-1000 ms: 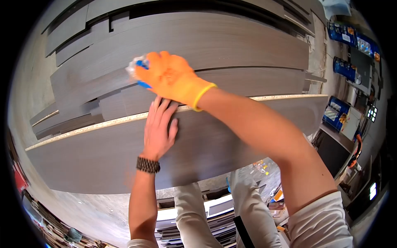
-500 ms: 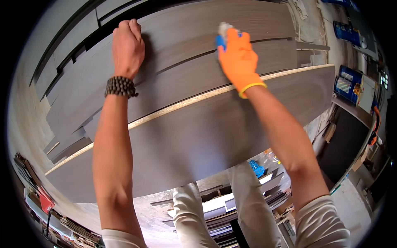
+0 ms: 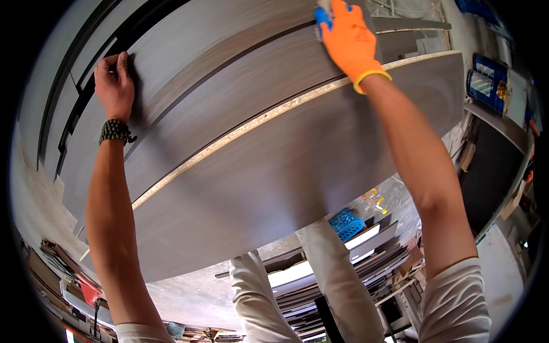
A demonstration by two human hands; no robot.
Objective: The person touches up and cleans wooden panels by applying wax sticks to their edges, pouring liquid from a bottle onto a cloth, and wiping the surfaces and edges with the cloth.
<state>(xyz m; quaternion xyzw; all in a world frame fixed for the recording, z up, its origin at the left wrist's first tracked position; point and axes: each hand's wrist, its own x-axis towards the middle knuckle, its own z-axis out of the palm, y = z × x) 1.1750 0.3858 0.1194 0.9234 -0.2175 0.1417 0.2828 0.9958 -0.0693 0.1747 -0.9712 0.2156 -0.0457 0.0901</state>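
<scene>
My bare left hand [image 3: 114, 86], with a dark beaded bracelet at the wrist, has its fingers curled at the far edge of a grey wood-grain board [image 3: 223, 43]. My right hand [image 3: 350, 41] wears an orange glove with a yellow cuff. Its fingers are closed over a pale, crumpled rag [image 3: 325, 6], mostly hidden by the glove, and press it on the grey boards' right part. Closer to me lies a long grey panel [image 3: 274, 154] with a raw chipboard edge [image 3: 229, 137], under my right forearm.
More grey boards with dark gaps lie at the upper left. Blue tins [image 3: 487, 80] stand at the right. On the floor near my legs are a blue plastic basket [image 3: 345, 224], a yellow-capped bottle [image 3: 377, 201] and a stack of board strips [image 3: 372, 260].
My left hand has slid left and down along the board's edge. My gloved right hand has moved up and right with the rag. The view has shifted, showing more of the floor.
</scene>
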